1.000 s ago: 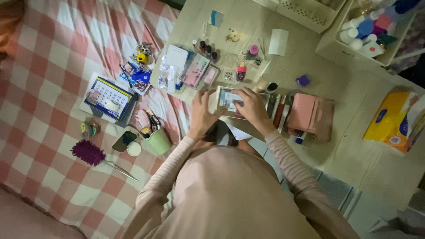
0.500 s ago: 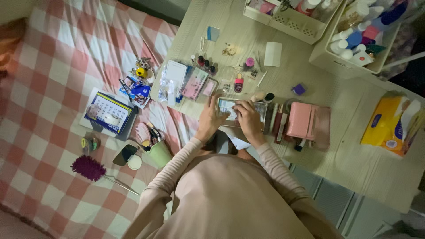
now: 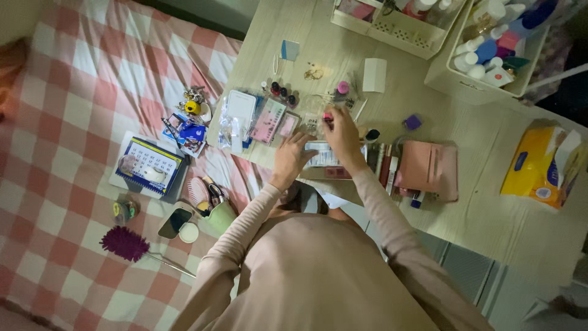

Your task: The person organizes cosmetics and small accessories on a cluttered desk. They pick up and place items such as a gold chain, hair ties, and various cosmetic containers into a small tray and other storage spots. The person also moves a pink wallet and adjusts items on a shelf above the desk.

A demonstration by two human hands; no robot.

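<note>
Pink bottle (image 3: 329, 115) stood near the desk's (image 3: 471, 208) left-centre, just behind the clear box (image 3: 315, 161), w/ right hand (image 3: 341, 132) reaching over it. Fingertips were bunched at the bottle's top; couldn't tell if the pinch had closed. Left hand (image 3: 291, 156) lay spread, palm down, on the box's left end, near the front edge. Progress, judged by the layout: bottle not lifted, box on the desk, and most small bits (polish bottles (image 3: 282, 92), cards, tubes) were loose around it, so plenty looked unsorted. Bottle looked small, upright, pink body; cap hidden by fingers. Pink pouch (image 3: 429, 168) sat to the box's right.
</note>
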